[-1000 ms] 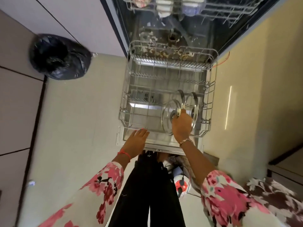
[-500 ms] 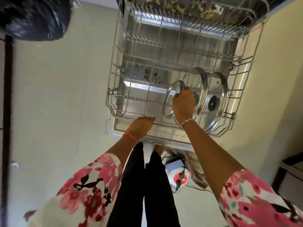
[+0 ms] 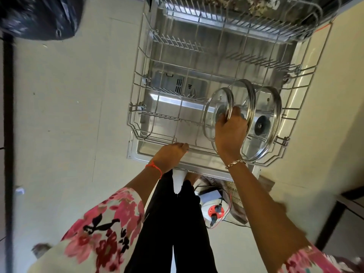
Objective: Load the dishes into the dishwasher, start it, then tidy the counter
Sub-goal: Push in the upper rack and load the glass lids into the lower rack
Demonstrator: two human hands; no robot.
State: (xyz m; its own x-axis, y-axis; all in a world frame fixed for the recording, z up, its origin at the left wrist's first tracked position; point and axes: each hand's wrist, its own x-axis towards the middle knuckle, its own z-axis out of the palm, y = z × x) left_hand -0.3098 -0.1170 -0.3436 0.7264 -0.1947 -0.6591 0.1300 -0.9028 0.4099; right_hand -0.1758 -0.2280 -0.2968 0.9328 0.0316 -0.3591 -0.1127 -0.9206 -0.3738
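The dishwasher's lower wire rack [image 3: 137, 91] is pulled out over the open door. Three glass lids stand on edge at its front right. My right hand [image 3: 230, 134] grips the rim of the small glass lid [image 3: 211, 115], the leftmost one. Behind it stands a middle lid [image 3: 246, 91], and a large lid with a black knob [image 3: 269, 119] is at the right. My left hand [image 3: 171, 156] has its fingers curled over the front rail of the rack.
A black rubbish bag [image 3: 39, 16] lies on the floor at the upper left. A white power strip with a red socket [image 3: 214, 209] and cables lies by my feet under the door. A dark table leg [image 3: 334, 219] stands at the right.
The camera has come closer and lower over the rack. My right hand has stayed on the small lid, tilting it more upright among the tines. My left hand has curled onto the front rail.
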